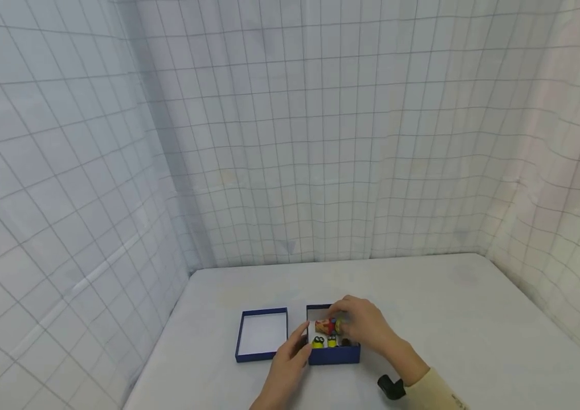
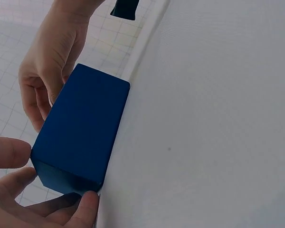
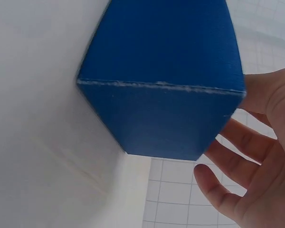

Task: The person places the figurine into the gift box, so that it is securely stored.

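A blue open-topped box (image 1: 334, 356) with a white inside stands on the table. Inside lie a red, blue and yellow toy figure (image 1: 327, 326), two small yellow toy figures with goggle eyes, such as the left one (image 1: 318, 342), and a small dark piece (image 1: 346, 342). My right hand (image 1: 367, 324) reaches over the box's right wall and pinches the yellow end of the red toy figure; its fingertips are hidden in the wrist views. At the box's left side, my left hand (image 1: 287, 359) rests spread fingers against the wall and corner (image 2: 32, 154).
Left of the box lies a shallow blue-rimmed lid (image 1: 261, 358), white side up. A black bent piece like a pipe elbow (image 1: 389, 388) lies by the right sleeve (image 1: 433, 390). White gridded curtains (image 1: 321, 142) enclose the white table (image 1: 454, 319) at the back and sides.
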A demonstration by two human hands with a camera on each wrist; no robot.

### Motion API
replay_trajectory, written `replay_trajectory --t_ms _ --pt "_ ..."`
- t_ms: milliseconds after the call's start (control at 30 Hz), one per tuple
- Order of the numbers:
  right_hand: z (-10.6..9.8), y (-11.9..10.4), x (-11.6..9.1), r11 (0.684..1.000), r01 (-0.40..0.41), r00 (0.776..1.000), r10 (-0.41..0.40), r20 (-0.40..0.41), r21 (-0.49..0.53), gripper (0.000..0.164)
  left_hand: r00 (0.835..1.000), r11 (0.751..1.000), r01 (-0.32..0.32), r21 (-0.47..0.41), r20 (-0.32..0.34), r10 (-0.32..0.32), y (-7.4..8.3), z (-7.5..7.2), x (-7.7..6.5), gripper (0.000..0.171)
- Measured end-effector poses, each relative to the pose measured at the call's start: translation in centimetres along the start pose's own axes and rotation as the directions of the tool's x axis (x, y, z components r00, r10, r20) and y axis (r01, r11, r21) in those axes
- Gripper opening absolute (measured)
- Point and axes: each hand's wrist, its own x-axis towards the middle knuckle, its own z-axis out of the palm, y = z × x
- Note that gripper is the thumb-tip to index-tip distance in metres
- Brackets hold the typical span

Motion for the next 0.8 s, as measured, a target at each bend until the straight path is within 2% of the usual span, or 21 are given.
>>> replay_trajectory --t_ms 233,367,600,800 --pt "-1.1 -0.3 -0.5 0.995 -0.069 0.997 0.070 -0.020 0.076 0.038 0.997 0.999 0.049 -0.004 -0.054 -0.049 0.9 -0.1 0.2 0.056" --pt "-1.4 -0.3 -0.6 0.988 -0.120 0.991 0.125 -0.053 0.098 0.041 0.997 0.999 0.040 0.007 -0.065 -0.039 1.5 -0.5 0.1 0.056" --pt "-1.7 -0.9 -0.5 0.976 -0.119 0.987 0.136 -0.085 0.181 0.052 0.996 0.996 -0.043 0.084 -0.070 0.049 2.8 -1.8 -0.3 0.051" --pt "-1.2 -2.3 -0.8 0.946 -0.142 0.986 0.162 -0.048 0.292 0.051 0.989 0.987 -0.090 0.132 -0.101 0.104 3.0 -4.3 -1.0 0.050"
